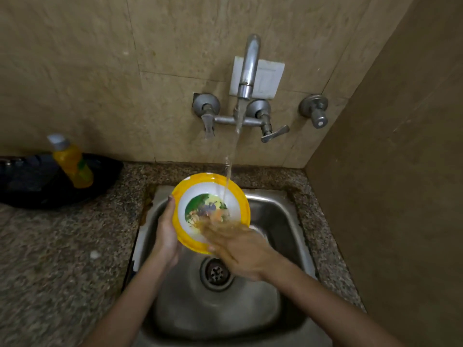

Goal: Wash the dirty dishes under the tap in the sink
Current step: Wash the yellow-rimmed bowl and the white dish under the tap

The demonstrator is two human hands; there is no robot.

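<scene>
Closest to me is the drain (216, 271) in the floor of the steel sink (278, 221), with both forearms reaching in over it. The right hand (240, 249) lies flat against the lower inside of the plate (204, 202). Its fingers look straight and spread, holding nothing, though blur hides the tips. The left hand (166, 236) grips the plate's left edge, thumb up along the yellow rim and palm behind.

The plate is held above the back left of the sink, tipped up so its face looks at me. The smeared patch in its middle sits just up and left of the right fingertips, so I judge the next rub runs away from me into that patch. The right hand is the one placed for it, while the left only steadies.

The water (230, 166) strikes the plate's upper right, just beyond the right hand. It falls from the tap (249, 68) on the wall. Far left on the counter (62, 246) stands a yellow bottle (71, 162).
</scene>
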